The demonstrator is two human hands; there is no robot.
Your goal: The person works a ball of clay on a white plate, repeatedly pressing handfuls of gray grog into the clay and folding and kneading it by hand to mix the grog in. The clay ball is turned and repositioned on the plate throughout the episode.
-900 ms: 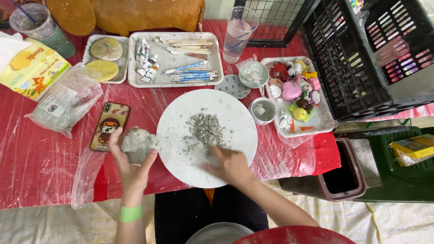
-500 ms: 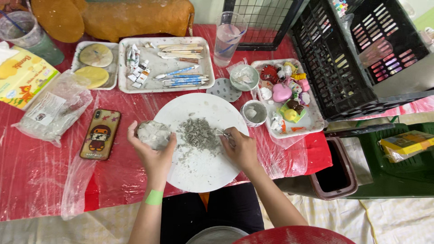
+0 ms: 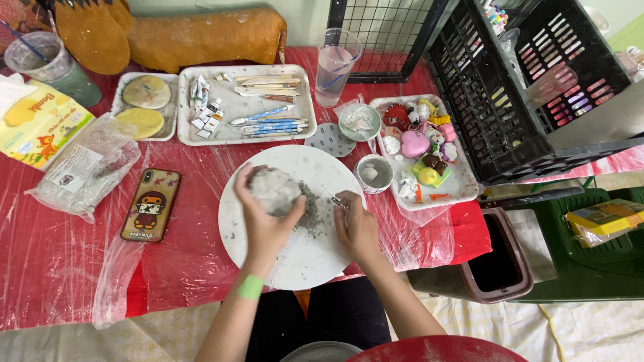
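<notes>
The fingers of the left hand (image 3: 265, 218) curl around a grey lump of clay (image 3: 274, 190), cupping it from below and holding it just over the white round board (image 3: 295, 258). The right hand (image 3: 355, 224) is closed on a thin metal tool (image 3: 335, 200), whose tip points toward the lump and the loose grey crumbs (image 3: 310, 213) scattered on the board beside it. A green wristband (image 3: 251, 287) sits on the left forearm.

The board lies on the table (image 3: 54, 268), which is covered in red cloth under clear plastic sheeting. Just right of the board stands a small white cup (image 3: 373, 173); beyond it a white tray (image 3: 463, 194) carries small coloured figures. To the left of the board lies a phone (image 3: 151, 204) in a cartoon case, with a crumpled clear bag (image 3: 87, 167) near it. Farther back, a second tray (image 3: 241, 134) holds paint tubes and modelling tools, and a clear glass (image 3: 335, 66) stands beside it. A black crate (image 3: 510, 100) rises at the right edge of the table.
</notes>
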